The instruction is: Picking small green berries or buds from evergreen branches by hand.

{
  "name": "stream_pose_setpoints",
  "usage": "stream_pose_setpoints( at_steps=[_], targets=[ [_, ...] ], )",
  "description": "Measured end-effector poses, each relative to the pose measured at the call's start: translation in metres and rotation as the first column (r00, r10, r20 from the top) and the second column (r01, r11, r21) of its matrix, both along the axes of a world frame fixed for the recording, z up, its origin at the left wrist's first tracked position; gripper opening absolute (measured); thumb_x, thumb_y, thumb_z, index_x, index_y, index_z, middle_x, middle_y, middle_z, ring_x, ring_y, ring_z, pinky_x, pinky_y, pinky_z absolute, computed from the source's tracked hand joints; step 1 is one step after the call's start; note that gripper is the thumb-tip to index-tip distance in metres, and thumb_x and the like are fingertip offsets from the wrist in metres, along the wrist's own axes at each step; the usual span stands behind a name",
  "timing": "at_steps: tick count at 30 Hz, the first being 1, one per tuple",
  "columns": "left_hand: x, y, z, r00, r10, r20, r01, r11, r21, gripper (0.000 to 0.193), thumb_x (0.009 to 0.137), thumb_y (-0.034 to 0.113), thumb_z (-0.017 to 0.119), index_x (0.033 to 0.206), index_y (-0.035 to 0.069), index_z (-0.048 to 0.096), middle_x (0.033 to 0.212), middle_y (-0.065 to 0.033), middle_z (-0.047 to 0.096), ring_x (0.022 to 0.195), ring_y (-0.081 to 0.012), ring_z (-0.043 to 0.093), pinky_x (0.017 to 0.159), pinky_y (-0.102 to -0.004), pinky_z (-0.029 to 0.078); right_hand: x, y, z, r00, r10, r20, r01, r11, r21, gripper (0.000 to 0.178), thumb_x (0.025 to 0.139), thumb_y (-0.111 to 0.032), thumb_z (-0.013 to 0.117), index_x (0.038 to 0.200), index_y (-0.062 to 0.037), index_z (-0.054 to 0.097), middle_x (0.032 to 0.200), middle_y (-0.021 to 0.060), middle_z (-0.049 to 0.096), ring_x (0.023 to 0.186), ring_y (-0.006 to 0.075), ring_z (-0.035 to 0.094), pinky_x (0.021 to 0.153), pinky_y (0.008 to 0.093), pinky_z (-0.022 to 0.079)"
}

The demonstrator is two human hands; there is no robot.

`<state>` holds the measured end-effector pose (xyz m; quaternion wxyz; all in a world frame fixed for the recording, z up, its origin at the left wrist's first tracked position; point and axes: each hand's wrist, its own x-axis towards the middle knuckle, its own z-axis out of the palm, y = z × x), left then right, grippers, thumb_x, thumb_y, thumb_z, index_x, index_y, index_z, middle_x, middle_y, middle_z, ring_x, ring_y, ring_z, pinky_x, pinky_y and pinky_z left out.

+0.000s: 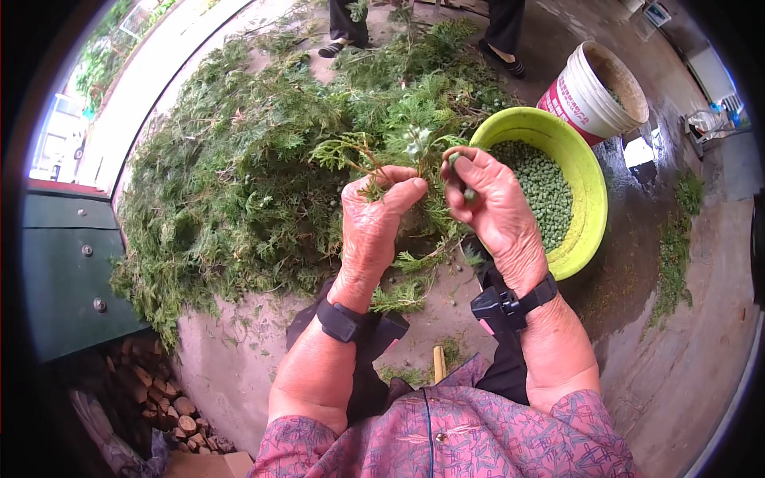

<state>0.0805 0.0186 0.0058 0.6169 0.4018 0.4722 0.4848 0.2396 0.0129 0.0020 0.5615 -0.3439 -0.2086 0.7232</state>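
Note:
My left hand (374, 219) grips a green conifer sprig (358, 151) by its stem, fingers closed around it. My right hand (490, 203) pinches small green seed cones (466, 191) between thumb and fingers, close beside the sprig's tip. Just right of my right hand sits a yellow-green basin (586, 179) holding many small green cones. Both wrists wear black bands with small devices.
A large heap of cut green branches (239, 175) covers the concrete floor ahead and to the left. A white bucket (594, 92) stands behind the basin. Another person's feet (343, 44) are at the far edge. Stacked firewood (159, 390) lies lower left.

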Motion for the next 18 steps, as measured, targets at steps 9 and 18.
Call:
stream_pose_setpoints(
  at_steps=[9, 18],
  targets=[
    [-0.002, -0.001, 0.006, 0.994, -0.053, -0.094, 0.057, 0.997, 0.046, 0.012, 0.076, 0.01, 0.065, 0.082, 0.0, 0.063, 0.07, -0.0001, 0.059, 0.063, -0.0075, 0.052, 0.059, -0.0218, 0.042, -0.001, 0.0, 0.001, 0.994, -0.058, 0.091, 0.055, 0.998, 0.042, 0.019, 0.084, -0.017, 0.063, 0.099, -0.006, 0.058, 0.08, -0.0017, 0.058, 0.058, 0.0055, 0.051, 0.046, 0.0191, 0.036],
    [0.0, -0.001, 0.002, 0.953, -0.092, -0.288, 0.141, 0.978, 0.155, 0.012, 0.077, 0.012, 0.067, 0.083, 0.002, 0.063, 0.073, 0.0033, 0.059, 0.067, -0.0036, 0.05, 0.061, -0.02, 0.041, -0.01, 0.0, -0.002, 0.94, -0.03, 0.34, -0.013, 0.992, 0.123, 0.028, 0.082, -0.019, 0.066, 0.106, -0.0058, 0.058, 0.081, -0.0039, 0.059, 0.06, -0.0003, 0.046, 0.045, 0.0145, 0.034]
  ],
)
